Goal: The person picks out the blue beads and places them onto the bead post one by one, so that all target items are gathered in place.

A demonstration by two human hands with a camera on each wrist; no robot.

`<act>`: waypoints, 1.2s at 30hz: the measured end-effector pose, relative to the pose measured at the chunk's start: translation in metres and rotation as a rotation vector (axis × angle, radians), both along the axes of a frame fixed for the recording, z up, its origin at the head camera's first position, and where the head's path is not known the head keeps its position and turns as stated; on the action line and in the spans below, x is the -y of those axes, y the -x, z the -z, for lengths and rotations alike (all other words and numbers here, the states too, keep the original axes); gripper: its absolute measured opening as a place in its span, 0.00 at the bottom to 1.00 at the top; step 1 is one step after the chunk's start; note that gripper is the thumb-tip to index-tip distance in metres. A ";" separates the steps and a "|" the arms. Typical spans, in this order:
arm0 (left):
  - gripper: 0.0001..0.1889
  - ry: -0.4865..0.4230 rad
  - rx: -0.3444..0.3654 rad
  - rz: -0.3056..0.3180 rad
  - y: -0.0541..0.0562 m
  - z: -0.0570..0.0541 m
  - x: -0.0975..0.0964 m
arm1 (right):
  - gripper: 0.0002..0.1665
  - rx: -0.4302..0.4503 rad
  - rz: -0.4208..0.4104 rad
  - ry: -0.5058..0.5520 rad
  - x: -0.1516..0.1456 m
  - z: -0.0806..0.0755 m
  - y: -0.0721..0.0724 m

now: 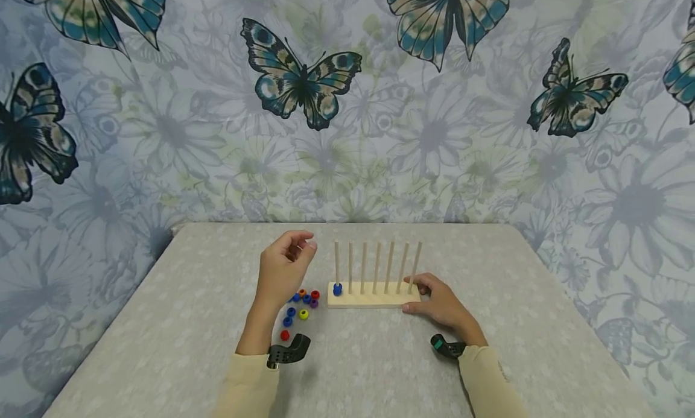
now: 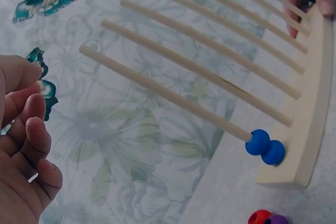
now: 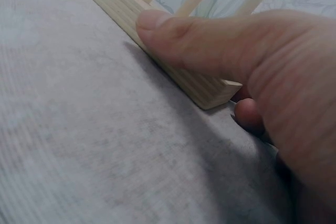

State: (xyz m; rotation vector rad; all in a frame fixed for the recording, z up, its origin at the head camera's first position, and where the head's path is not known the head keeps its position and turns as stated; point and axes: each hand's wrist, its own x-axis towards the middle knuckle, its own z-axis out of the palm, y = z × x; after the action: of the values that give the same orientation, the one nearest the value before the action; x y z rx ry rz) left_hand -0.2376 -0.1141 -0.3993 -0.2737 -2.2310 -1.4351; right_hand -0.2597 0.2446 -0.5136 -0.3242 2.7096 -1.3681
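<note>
A pale wooden peg rack (image 1: 374, 296) stands on the table with its row of upright pegs. Two blue beads (image 2: 265, 147) sit stacked at the foot of its leftmost peg. My right hand (image 1: 440, 300) grips the right end of the base; the thumb (image 3: 173, 35) lies along the front side and the other fingers reach behind. My left hand (image 1: 285, 267) is raised to the left of the leftmost peg, near its top. Its fingers (image 2: 39, 135) are loosely bent, and no bead shows among them.
Several loose beads lie on the table left of the rack, among them a yellow bead (image 1: 304, 314), a red bead (image 1: 285, 335) and a purple bead (image 2: 277, 219). Some are partly behind the left wrist. A butterfly-patterned wall (image 1: 347, 164) rises behind the table (image 1: 374, 370).
</note>
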 end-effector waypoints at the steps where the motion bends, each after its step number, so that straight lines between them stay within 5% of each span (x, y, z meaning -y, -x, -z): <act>1: 0.09 0.014 0.003 -0.001 -0.001 0.001 0.001 | 0.40 0.005 -0.001 0.002 0.000 0.000 0.000; 9: 0.10 0.072 0.044 -0.024 -0.010 0.005 0.013 | 0.40 0.007 -0.007 0.000 0.000 0.000 -0.001; 25: 0.09 0.182 0.151 -0.093 -0.031 0.032 0.041 | 0.40 -0.009 -0.001 -0.005 0.004 0.000 -0.002; 36: 0.06 0.190 0.191 -0.118 -0.042 0.062 0.061 | 0.41 -0.009 -0.005 -0.006 0.003 0.003 -0.002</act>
State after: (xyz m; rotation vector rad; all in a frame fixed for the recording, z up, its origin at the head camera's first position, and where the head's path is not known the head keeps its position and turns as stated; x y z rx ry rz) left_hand -0.1951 -0.1756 -0.4610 -0.0661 -2.4973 -1.2343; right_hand -0.2580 0.2420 -0.5167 -0.3370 2.7180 -1.3600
